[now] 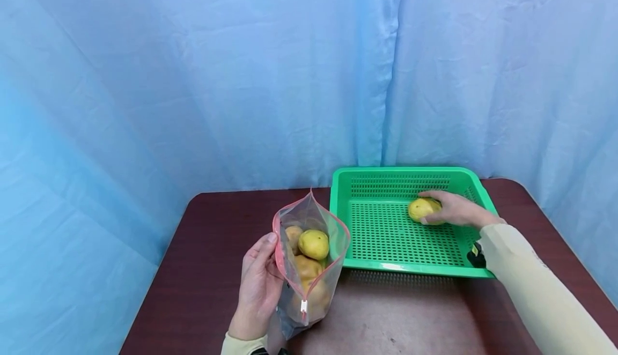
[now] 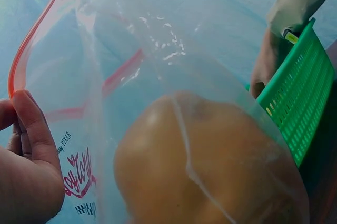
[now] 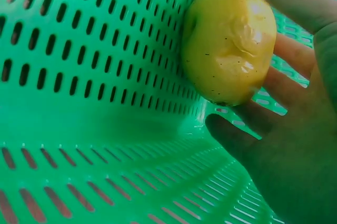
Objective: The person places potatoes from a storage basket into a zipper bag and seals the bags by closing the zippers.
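My left hand (image 1: 260, 277) pinches the red-edged rim of a clear zip bag (image 1: 339, 261) between thumb and fingers. The bag's mouth gapes upward, with a white slider (image 1: 303, 307) at its near corner. Inside lie several round fruits, a yellow one (image 1: 314, 244) on top and browner ones (image 1: 307, 269) below. One brown fruit (image 2: 205, 161) fills much of the left wrist view through the plastic. My right hand (image 1: 454, 209) reaches into the green basket (image 1: 401, 269), thumb and spread fingers about a yellow, dark-specked fruit (image 3: 231, 40). Its little finger stands apart from the fruit.
The slotted basket stands at the back right of the dark brown table (image 1: 217, 248), close beside the bag. Behind the table hangs a light blue curtain (image 1: 270, 76). A black device (image 1: 477, 256) sits at the right wrist, near the basket's right wall.
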A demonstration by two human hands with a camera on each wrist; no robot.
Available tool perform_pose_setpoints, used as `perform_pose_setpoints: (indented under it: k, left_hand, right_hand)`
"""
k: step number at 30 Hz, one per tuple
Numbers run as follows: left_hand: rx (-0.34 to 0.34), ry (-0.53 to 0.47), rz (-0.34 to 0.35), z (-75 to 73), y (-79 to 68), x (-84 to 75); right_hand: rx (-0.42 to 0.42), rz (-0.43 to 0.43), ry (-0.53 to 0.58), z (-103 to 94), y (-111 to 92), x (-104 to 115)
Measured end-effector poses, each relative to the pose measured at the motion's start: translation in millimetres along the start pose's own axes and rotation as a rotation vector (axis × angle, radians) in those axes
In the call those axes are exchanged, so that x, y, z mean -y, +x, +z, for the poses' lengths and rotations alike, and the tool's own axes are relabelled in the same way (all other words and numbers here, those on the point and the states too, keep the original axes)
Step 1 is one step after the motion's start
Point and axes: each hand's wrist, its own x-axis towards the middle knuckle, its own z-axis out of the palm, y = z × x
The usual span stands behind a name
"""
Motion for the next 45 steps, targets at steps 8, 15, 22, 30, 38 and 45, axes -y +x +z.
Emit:
perform_pose_setpoints:
  k: [8,15,22,30,38,45]
  left_hand:
    - [0.008,0.005,-0.011,2.3,1.8,2.8]
    - [0.013,0.007,-0.009,3.5,1.2,2.6]
    - [0.022,0.004,-0.004,3.7,1.3,2.2]
    - [0.028,0.013,-0.001,4.6,2.3,2.6]
    - [0.009,0.007,-0.009,6.8,2.1,3.8]
    - [0.004,0.007,-0.014,8.3,2.9,4.7]
  right_hand:
    - [-0.024,-0.021,-0.044,1.8,-4.0,-7.0]
    - [-0.056,-0.02,-0.036,-0.6,-6.8,-4.4]
    - [-0.104,-0.024,-0.009,-15.7,-13.5,13.5]
    - [-0.206,-0.085,-0.012,-31.7,-24.8,39.2]
    - [-0.288,-0.133,-0.011,-32.4,-36.6,66.0]
    - [-0.383,-0.199,0.008,-24.1,-48.6,90.9]
